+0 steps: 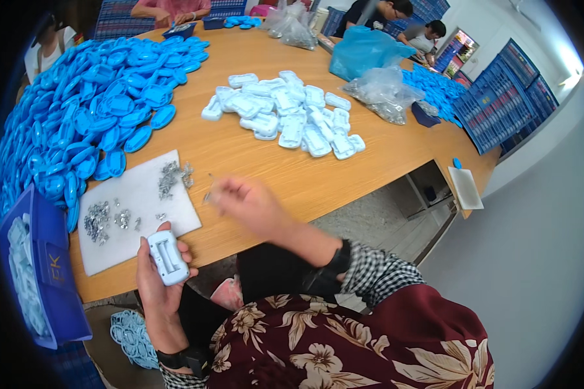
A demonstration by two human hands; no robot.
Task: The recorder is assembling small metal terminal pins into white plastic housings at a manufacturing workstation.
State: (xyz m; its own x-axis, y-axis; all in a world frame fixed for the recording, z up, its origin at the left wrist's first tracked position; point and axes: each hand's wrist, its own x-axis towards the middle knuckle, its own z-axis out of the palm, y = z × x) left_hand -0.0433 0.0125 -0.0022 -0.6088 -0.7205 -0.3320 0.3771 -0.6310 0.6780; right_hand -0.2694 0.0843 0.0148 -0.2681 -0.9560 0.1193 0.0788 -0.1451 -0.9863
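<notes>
Holding a white shell [167,257] in my left hand [157,285] at 7 o'clock, fingers wrapping its edges; it seems light, rigid. My right hand [250,206] pinches a tiny metal clip [207,194], likely slippery, above the desk [253,155].

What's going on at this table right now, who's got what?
The person's left hand holds a small white plastic housing at the near table edge. The right hand, blurred, is over the wooden table beside a white mat strewn with tiny metal parts; it seems to pinch one. More white housings lie mid-table, and a big heap of blue shells covers the left side. Other people sit at the far end.
</notes>
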